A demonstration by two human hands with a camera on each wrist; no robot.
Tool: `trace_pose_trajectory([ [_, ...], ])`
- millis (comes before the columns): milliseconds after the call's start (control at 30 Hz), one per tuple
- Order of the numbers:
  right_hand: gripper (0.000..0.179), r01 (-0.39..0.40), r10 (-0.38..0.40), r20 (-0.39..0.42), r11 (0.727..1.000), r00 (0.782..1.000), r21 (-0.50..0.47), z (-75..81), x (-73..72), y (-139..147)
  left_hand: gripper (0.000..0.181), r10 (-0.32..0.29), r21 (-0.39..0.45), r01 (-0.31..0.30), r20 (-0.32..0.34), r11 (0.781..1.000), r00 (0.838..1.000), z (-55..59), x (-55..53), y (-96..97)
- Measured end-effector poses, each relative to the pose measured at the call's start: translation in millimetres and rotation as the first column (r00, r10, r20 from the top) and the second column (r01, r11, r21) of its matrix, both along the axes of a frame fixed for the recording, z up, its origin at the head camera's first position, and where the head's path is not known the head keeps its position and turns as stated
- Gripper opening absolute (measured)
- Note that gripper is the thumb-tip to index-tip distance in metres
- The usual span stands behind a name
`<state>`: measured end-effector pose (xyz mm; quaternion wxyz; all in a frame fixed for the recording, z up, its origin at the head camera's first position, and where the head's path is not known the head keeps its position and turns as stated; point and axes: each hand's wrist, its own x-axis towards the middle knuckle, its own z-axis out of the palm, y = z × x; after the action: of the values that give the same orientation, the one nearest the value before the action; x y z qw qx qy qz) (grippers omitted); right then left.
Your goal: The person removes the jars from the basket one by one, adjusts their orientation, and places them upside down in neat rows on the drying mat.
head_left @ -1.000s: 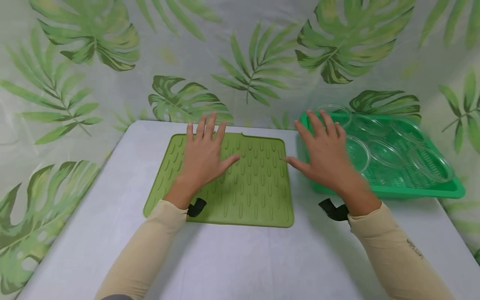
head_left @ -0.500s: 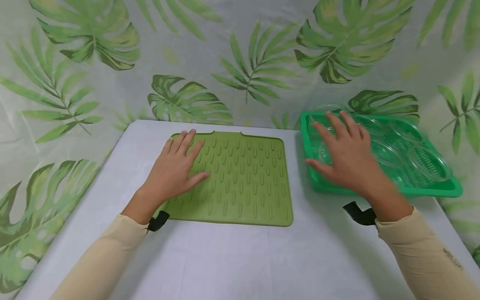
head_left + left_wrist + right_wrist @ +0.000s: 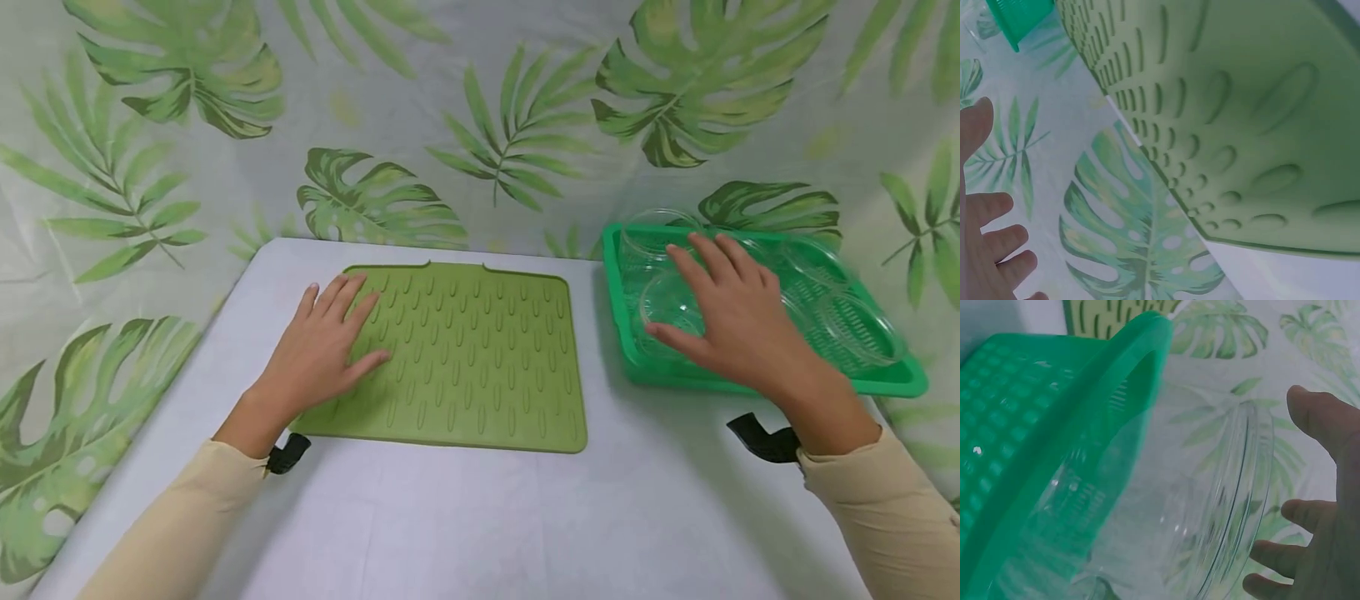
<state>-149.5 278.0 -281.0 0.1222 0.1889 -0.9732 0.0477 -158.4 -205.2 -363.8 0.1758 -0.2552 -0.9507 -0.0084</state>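
Note:
My left hand hovers palm down over the left side of a green ribbed mat, fingers spread and holding nothing. In the left wrist view a gap shows between that hand and the mat. Over a green slotted basket on the right, my right hand is spread out with nothing in it. Several clear round containers stand in the basket. One clear container is just in front of the right fingers in the right wrist view. The hand hides part of the containers below it.
A white cloth covers the table under the mat and basket. Behind it hangs a leaf-patterned sheet. One container rises above the basket's back left rim. Black straps are on both wrists.
My left hand has moved left and toward me, off the middle of the mat to its left side. My right hand has shifted right, from the basket's left edge to over the containers.

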Motion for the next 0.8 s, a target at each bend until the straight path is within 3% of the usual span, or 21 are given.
trace_pose_trajectory([
  [200, 0.097, 0.017, -0.017, 0.021, 1.0, 1.0, 0.005, -0.4, 3.1, 8.5, 0.079, -0.064, 0.023, 0.064, -0.003, 0.998, 0.998, -8.8, 3.7, -8.9],
  [467, 0.095, 0.0, -0.001, 0.046, 1.0, 0.999, 0.013, -1.9, -0.9, 19.3, 0.078, -0.05, 0.02, 0.049, 0.044, 0.999, 0.998, -21.7, 15.8, -29.0],
  [600, 0.095, -0.017, 0.018, 0.053, 1.0, 0.998, -0.024, -3.3, -4.1, 28.6, 0.079, -0.041, 0.012, 0.04, 0.106, 0.999, 0.994, -25.4, 19.6, -37.4],
  [800, 0.098, -0.029, 0.041, 0.111, 0.994, 0.993, -0.106, -4.3, -6.0, 39.2, 0.084, 0.029, -0.056, -0.017, 0.23, 0.998, 0.973, -29.3, 21.6, -51.9],
])
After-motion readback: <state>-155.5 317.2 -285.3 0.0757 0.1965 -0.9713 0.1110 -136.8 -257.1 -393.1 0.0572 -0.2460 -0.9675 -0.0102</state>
